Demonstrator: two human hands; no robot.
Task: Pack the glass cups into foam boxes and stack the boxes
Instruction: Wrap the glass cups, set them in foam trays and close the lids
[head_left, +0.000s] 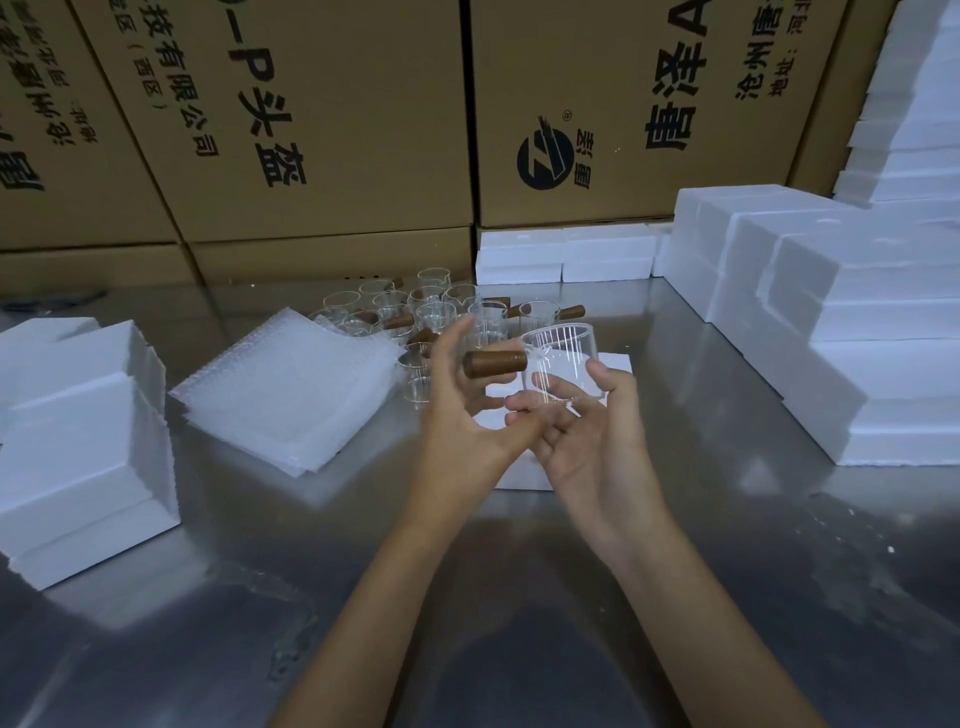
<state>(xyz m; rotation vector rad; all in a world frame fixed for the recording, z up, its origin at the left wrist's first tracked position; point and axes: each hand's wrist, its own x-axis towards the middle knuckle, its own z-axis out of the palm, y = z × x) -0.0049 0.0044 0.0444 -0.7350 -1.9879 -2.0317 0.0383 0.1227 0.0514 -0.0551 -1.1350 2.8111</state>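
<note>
In the head view, a clear glass cup with a brown wooden side handle is held in the air above a metal table. The cup is grasped by the right hand: the thumb is laid against its right wall and the fingertips are curled under its base. The handle points left, toward the left hand, whose fingers are spread and only loosely bent; whether the handle is actually touched by them cannot be told, since the hand is blurred. Directly below and behind both hands, a white foam box is seen lying on the table, largely hidden by them.

Further back, a cluster of glass cups of the same kind, several with wooden handles, is set on the table. Just left of that cluster a stack of bubble-wrap sheets is laid flat. At the left edge, stacked foam boxes are piled; on the right, a larger stepped pile of foam boxes is ranged toward the wall, and two low foam pieces are placed against the back. Behind everything, brown cardboard cartons printed with black characters are stacked.
</note>
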